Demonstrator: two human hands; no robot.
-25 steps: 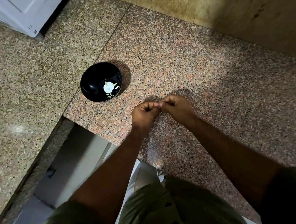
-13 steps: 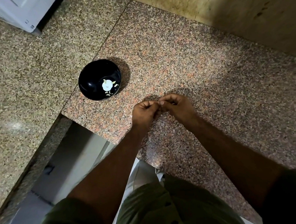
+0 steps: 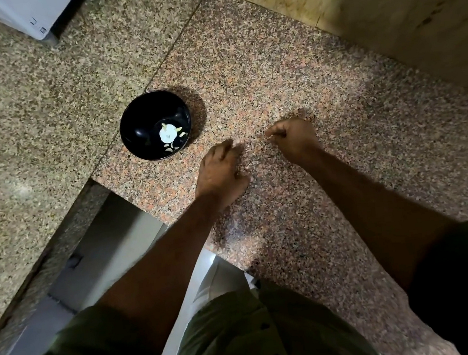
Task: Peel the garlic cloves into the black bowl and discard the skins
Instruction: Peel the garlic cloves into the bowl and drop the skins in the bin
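The black bowl [image 3: 134, 121] stands on the granite counter [image 3: 273, 72], left of my hands. Inside it lie a white garlic bulb [image 3: 166, 134] and a few pale cloves [image 3: 182, 135]. My left hand [image 3: 219, 170] is low over the counter just right of the bowl, fingers loosely bent with their tips on the stone, and I see nothing held in it. My right hand [image 3: 292, 136] is curled, its thumb and forefinger pinched on a small garlic clove that the fingers mostly hide. A thin pale sliver of skin [image 3: 250, 164] lies between the hands.
A wall [image 3: 383, 17] rises along the far right of the counter. A white appliance corner [image 3: 37, 21] sits at the top left. The counter's cut-out edge [image 3: 130, 194] drops to the floor just left of my left wrist.
My hands were joined, both pinching the clove. They have pulled apart: the left dropped to the counter, the right moved right, still pinched.
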